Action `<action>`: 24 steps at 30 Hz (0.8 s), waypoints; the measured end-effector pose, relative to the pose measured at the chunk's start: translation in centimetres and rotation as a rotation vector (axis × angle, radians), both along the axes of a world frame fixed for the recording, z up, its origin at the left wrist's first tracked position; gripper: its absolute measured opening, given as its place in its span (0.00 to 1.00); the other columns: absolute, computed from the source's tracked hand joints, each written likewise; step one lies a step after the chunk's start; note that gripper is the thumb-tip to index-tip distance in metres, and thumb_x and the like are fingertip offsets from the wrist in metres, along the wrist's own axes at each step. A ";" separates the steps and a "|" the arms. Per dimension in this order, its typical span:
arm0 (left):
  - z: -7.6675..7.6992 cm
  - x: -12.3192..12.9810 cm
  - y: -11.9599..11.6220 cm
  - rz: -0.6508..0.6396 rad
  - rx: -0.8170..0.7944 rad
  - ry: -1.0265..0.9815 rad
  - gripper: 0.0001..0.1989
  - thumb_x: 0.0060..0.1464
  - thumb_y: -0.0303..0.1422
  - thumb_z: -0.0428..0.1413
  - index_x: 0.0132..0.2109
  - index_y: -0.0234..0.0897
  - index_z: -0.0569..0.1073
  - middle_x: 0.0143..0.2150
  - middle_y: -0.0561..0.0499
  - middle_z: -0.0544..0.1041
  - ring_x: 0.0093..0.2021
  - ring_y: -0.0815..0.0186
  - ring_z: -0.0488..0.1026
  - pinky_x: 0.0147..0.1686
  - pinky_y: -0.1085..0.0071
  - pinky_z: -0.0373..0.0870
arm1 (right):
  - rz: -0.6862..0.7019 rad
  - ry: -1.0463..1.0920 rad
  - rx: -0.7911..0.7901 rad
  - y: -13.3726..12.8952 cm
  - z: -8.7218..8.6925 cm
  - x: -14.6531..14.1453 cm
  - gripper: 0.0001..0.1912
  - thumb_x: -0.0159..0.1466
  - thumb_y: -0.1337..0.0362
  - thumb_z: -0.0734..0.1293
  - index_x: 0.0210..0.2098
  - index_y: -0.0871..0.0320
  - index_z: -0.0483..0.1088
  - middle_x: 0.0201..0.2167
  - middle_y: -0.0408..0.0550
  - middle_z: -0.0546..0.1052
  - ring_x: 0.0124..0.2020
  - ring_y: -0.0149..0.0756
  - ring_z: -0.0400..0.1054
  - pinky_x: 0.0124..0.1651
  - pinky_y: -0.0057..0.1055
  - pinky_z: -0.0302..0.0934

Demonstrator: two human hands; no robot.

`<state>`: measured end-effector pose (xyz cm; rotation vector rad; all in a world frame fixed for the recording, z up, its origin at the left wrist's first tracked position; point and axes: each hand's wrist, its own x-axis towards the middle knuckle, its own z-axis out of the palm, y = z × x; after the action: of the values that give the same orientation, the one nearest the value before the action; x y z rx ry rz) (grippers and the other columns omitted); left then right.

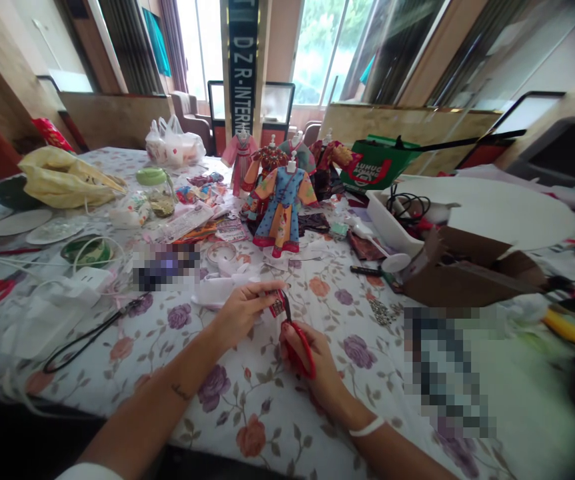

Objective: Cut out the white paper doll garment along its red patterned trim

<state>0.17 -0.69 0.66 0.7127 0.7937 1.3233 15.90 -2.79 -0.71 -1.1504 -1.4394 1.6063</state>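
My left hand (pixel 245 309) pinches a small red patterned piece of fabric (pixel 277 305) over the flowered tablecloth. In my right hand (pixel 312 363) is a pair of red-handled scissors (pixel 299 351), my fingers through the loops. The dark blades lie against the right edge of the fabric piece; whether they are parted I cannot tell. Beyond my hands stands a small doll-sized robe (pixel 280 207) in blue and orange on a white stand. Several more little robes, including a pink one (pixel 241 160), stand behind it. A white plastic item (pixel 217 291) lies just past my left hand.
A brown cardboard box (pixel 467 270) and a white tray (pixel 392 223) with black cables stand at right. A green bag (pixel 380 163) is behind them. At left lie a white power strip (pixel 75 293), a black cord (pixel 82 340), a lidded jar (pixel 158 193) and a yellow bag (pixel 62 177).
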 end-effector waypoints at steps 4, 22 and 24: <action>0.4 0.6 0.5 0.030 0.022 0.016 0.15 0.43 0.30 0.66 0.42 0.36 0.81 0.33 0.50 0.80 0.30 0.72 0.73 0.36 0.76 0.68 | -0.010 -0.010 0.025 0.1 0.0 0.4 0.25 0.61 0.44 0.62 0.20 0.57 0.62 0.13 0.39 0.65 0.15 0.27 0.55 0.20 0.26 0.48; -0.5 2.4 0.0 0.234 0.078 0.312 0.20 0.46 0.32 0.64 0.48 0.35 0.78 0.34 0.51 0.79 0.29 0.74 0.69 0.32 0.78 0.66 | -0.003 0.051 -0.008 0.0 -0.4 0.9 0.26 0.60 0.42 0.62 0.21 0.58 0.63 0.13 0.39 0.64 0.15 0.25 0.54 0.19 0.24 0.47; -0.5 2.4 -0.1 0.245 0.073 0.323 0.20 0.46 0.32 0.64 0.48 0.36 0.78 0.34 0.52 0.79 0.28 0.74 0.69 0.31 0.78 0.66 | -0.004 0.033 -0.013 0.0 -0.2 0.8 0.26 0.60 0.42 0.62 0.21 0.58 0.62 0.13 0.39 0.64 0.15 0.25 0.53 0.19 0.24 0.46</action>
<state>2.59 -0.77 0.16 0.9244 1.1247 1.4828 16.68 -2.82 -0.94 -1.1288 -1.4063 1.6269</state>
